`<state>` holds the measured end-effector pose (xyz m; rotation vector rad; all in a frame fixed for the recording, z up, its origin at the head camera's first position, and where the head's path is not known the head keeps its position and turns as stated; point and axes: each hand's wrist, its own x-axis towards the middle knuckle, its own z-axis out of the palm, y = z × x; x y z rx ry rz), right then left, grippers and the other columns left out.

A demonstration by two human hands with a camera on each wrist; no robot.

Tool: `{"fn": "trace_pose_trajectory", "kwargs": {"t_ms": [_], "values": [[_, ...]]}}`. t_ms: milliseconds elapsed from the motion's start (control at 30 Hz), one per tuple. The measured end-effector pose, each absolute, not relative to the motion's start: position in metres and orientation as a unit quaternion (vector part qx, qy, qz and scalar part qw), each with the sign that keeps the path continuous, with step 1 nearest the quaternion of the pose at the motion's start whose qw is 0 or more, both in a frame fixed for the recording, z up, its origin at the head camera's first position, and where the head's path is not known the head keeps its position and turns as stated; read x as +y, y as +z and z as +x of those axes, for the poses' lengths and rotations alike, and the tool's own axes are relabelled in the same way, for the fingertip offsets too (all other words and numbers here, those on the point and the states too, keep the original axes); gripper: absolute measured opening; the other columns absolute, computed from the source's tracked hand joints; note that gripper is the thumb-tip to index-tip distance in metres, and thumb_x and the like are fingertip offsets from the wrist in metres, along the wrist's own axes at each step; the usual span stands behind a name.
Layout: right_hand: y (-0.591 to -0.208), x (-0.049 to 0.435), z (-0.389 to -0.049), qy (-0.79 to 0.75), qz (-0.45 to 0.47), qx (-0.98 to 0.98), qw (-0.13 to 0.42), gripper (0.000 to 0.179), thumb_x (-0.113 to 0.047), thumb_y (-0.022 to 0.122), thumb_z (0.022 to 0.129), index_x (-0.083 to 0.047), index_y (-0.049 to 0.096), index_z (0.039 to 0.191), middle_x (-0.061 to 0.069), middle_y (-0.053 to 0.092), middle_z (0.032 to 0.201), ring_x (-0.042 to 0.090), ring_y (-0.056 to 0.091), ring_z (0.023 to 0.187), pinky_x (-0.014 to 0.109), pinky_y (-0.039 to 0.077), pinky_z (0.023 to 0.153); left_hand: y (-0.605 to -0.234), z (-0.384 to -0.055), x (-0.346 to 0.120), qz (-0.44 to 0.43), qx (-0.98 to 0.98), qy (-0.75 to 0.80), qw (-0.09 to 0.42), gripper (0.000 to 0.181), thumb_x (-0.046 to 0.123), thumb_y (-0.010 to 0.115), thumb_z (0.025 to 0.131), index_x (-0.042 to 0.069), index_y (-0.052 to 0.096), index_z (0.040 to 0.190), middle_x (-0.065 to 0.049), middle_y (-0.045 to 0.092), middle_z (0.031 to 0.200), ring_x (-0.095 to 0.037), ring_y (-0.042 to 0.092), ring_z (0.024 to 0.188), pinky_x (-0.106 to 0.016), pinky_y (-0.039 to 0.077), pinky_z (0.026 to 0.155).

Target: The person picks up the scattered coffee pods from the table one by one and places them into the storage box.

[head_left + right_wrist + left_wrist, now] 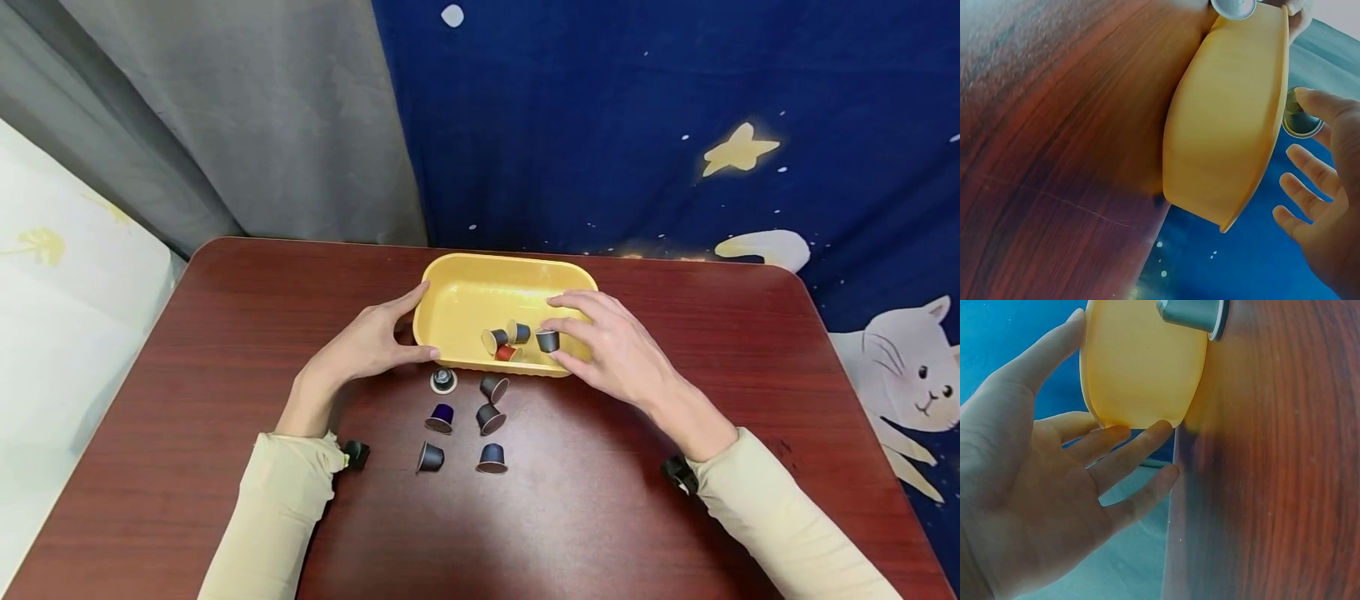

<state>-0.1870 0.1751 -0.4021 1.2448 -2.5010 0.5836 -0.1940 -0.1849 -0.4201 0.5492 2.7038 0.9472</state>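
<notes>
probably a room in a home: a blue curtain (pixel 562 125) printed with a yellow star (pixel 739 151) and a cartoon cat (pixel 907 367) hangs beside a plain grey curtain (pixel 300 125), a white surface (pixel 52 333) bears yellow motifs (pixel 43 247), and a wood-grain table (pixel 600 525) stands before them

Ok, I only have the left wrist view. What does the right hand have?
Observer: The right hand pinches a dark coffee capsule over the yellow tray.
Operator: Anything lying inside the tray? I only see its outside.
Observer: Three other capsules, one of them red.
Operator: And how many are on the table? I see just one.
Observer: Six loose capsules, all on the person's side of the tray.
</notes>
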Motion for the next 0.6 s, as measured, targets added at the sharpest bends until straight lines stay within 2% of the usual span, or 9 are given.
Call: {"fn": "trace_pose_trajectory", "kwargs": {"t_ms": [333, 600], "values": [[-0.405, 0.172, -0.198, 0.204, 0.423, -0.871, 0.142, 0.031, -0.024, 0.08, 0.083, -0.012, 0.074, 0.11, 0.012, 0.059, 0.133, 0.03, 0.05, 0.127, 0.045, 0.038, 0.108, -0.42, -0.192, -0.186, 0.185, 0.923, 0.319, 0.105, 0.105, 0.056, 0.077, 0.079, 0.017, 0.022, 0.159, -0.006, 0.034, 0.158, -0.022, 0.039, 0.141, -0.045, 0.036, 0.112], [-0.406, 0.17, -0.207, 0.189, 0.411, -0.883, 0.125, 0.029, -0.025, 0.08, 0.083, -0.013, 0.075, 0.109, 0.012, 0.058, 0.132, 0.029, 0.051, 0.125, 0.044, 0.039, 0.107, -0.42, -0.192, -0.185, 0.178, 0.926, 0.314, 0.108, 0.104, 0.059, 0.076, 0.079, 0.021, 0.022, 0.159, -0.004, 0.034, 0.158, -0.02, 0.037, 0.142, -0.044, 0.035, 0.113]]}}
